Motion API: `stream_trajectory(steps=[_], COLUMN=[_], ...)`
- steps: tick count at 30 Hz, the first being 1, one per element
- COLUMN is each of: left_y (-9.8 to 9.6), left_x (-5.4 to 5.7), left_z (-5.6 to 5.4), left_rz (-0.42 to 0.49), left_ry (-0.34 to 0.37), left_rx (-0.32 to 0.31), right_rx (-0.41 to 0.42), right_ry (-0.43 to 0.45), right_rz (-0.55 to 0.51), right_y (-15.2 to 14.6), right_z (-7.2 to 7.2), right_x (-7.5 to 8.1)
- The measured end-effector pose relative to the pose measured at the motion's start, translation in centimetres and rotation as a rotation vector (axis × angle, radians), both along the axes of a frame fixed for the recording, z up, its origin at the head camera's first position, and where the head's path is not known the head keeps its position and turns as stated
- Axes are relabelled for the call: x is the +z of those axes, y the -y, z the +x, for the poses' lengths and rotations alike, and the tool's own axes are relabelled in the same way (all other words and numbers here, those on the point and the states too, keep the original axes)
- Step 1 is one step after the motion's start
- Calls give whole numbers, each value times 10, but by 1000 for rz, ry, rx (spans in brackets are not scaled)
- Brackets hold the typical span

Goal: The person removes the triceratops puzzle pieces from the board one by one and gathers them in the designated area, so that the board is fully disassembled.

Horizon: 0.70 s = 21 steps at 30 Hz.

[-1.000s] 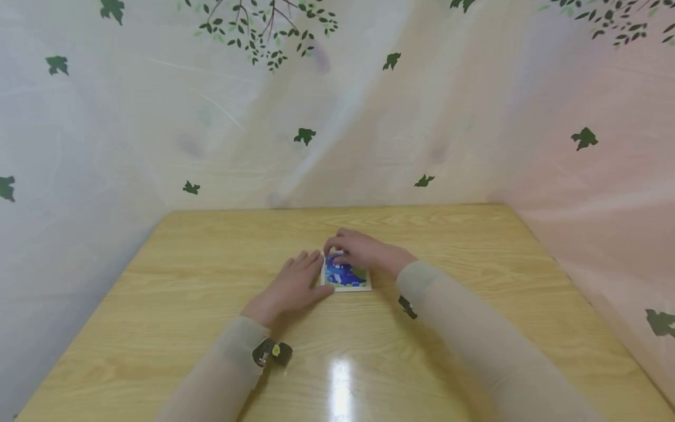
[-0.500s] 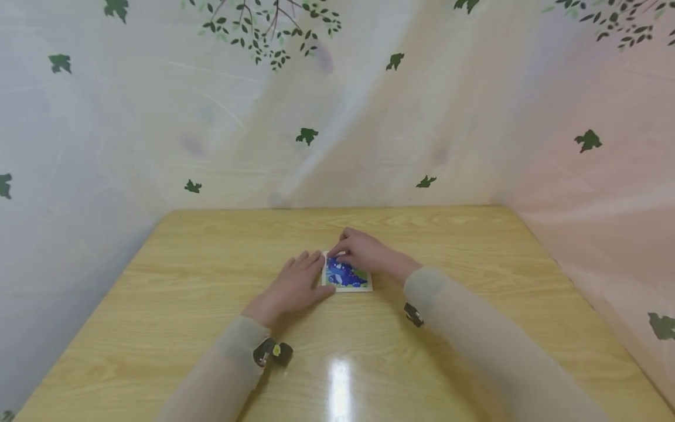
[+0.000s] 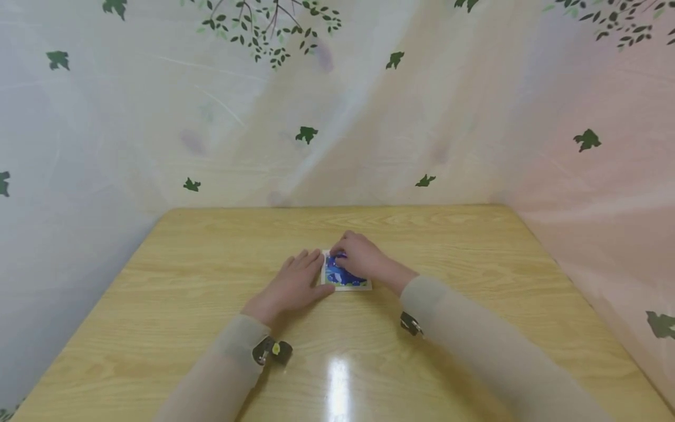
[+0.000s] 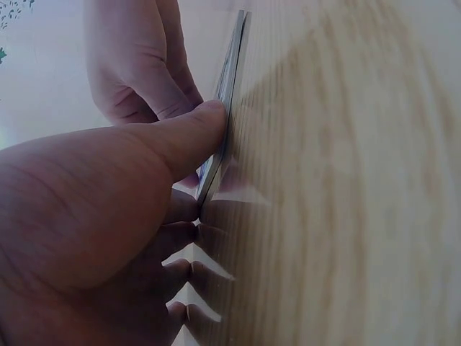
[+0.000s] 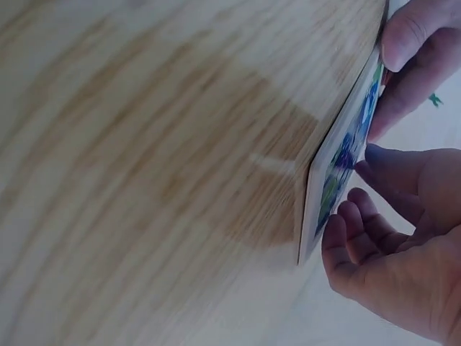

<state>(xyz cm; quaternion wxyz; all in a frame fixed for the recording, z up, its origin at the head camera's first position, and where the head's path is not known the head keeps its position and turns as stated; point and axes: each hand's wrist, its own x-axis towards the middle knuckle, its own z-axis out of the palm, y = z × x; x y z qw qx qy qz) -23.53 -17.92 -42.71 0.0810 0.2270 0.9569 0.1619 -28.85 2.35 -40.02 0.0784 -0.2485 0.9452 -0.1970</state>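
Note:
A small square picture board (image 3: 345, 281) with a pale border and a blue dinosaur picture lies flat on the wooden table. My left hand (image 3: 294, 286) rests along its left side with fingers stretched out. In the left wrist view, the left thumb (image 4: 205, 119) lies over the board's near edge. Bent over the upper part of the picture is my right hand (image 3: 362, 255). In the right wrist view, its thumb and index fingertips (image 5: 364, 167) come close together at the picture's surface; whether they pinch a piece I cannot tell. Its other fingers are curled beside the board.
The wooden table (image 3: 211, 252) reaches back to a pale curtain (image 3: 348, 105) printed with green leaves, which also hangs at both sides. Each sleeve carries a dark wrist camera (image 3: 271, 350). A bright reflection shows on the tabletop near the front.
The right hand's thumb and fingers have drawn closer together over the picture's upper part, and the hand has shifted slightly. The left hand and the board stay in place.

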Motion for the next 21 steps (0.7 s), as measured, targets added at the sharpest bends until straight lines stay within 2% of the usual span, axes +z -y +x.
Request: stream_trajectory(steps=[6, 12, 21], left_y=[0, 0, 0], left_x=[2, 4, 2], left_z=[1, 2, 1], left_rz=[5, 14, 19], left_ry=[10, 9, 8], left_rx=[5, 4, 5], right_rx=[-52, -98, -114], right_ry=[35, 40, 55], right_rz=[-55, -50, -110], right_y=[6, 11, 9], right_z=[-7, -10, -10], right_x=[-5, -7, -8])
